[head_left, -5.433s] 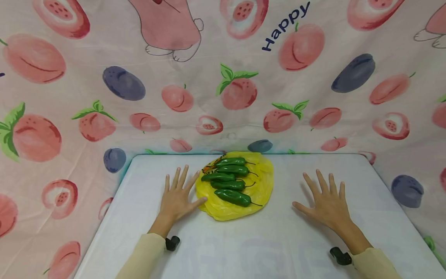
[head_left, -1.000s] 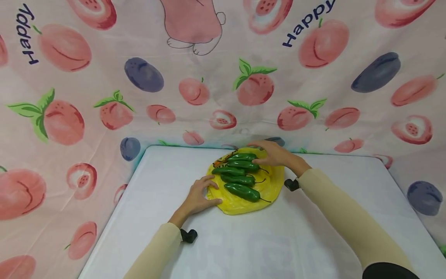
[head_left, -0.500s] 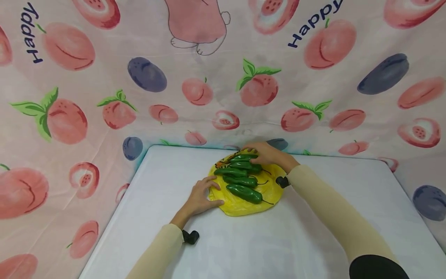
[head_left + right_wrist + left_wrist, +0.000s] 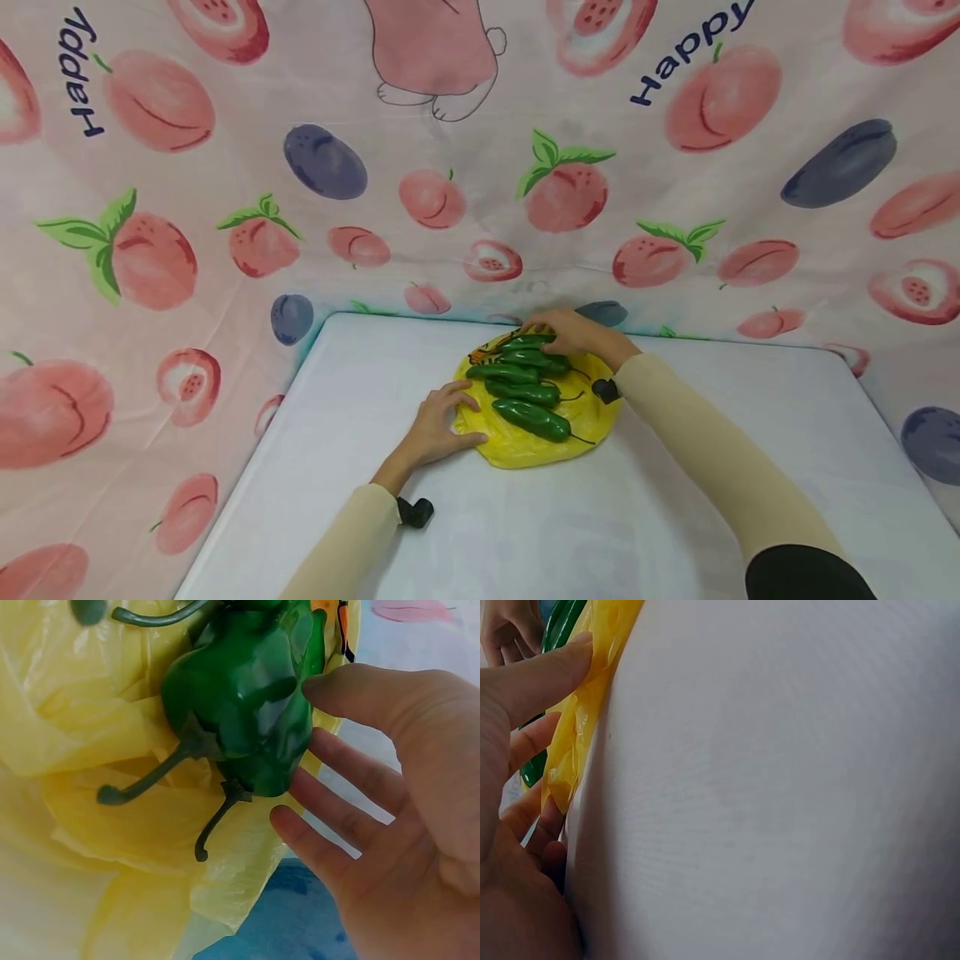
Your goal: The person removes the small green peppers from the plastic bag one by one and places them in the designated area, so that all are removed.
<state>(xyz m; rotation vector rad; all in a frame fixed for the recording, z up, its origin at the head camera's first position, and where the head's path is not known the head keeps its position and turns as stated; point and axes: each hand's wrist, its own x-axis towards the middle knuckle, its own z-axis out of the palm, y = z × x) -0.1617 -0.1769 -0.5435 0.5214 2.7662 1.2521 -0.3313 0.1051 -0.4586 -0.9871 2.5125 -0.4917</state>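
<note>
5 peppers point(image 4: 531, 419) on bag point(image 4: 517, 454), bag on tbl point(image 4: 562, 533); L hand point(image 4: 435, 429) at bag's left, R hand point(image 4: 573, 332) at back right; cloth point(image 4: 450, 150) behind tbl.

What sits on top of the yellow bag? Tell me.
Five green peppers lie on the yellow bag; the right hand hides the farthest pepper's stem end in the head view. The bag beneath them cannot be seen.

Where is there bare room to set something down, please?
The white table is bare in front of the yellow bag, between the sleeves, and right of the right sleeve. Crowded: the bag, with green peppers, left hand and right hand.
</note>
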